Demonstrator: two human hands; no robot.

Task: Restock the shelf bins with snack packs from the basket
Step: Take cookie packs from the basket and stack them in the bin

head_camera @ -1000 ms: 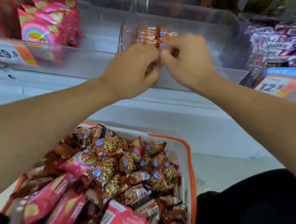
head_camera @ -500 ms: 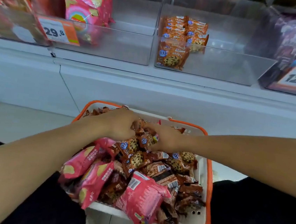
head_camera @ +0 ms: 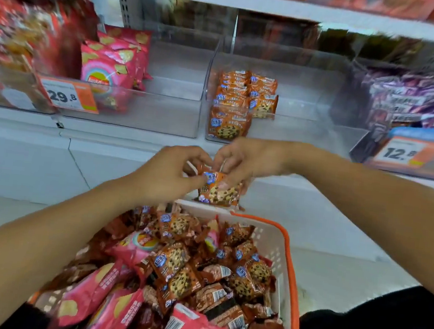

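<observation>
Orange foil, crinkled and slick: a small stack of chocolate-chip cookie packs (head_camera: 218, 190) pinched from both sides, left hand (head_camera: 168, 175) curled onto the near-left corner, right hand (head_camera: 248, 162) clamped over the top and far side with fingertips (head_camera: 225, 185) pressing the front face. Held just above the far rim of the orange-trimmed basket (head_camera: 288, 255), with the clear cookie bin (head_camera: 280, 133) up and beyond both hands, its own rows of matching packs stacked toward the left wall. Exact count in the grip not readable; more than one pack probable. Likely trouble: slippery wrappers sliding against each other under a light two-sided pinch, so the lowest pack slipping out and falling back into the basket or onto the floor past the rim. Also possible: snagging the bin's front lip on the way up, tipping the stack out of line. Below both wrists, a loose heap of cookie packs and pink chip bags (head_camera: 105, 294) in the basket, easy to drag out with a trailing forearm. To the left of the hands, a neighbouring bin with pink bags (head_camera: 107, 75), a wrong-bin risk only if aim drifts.
</observation>
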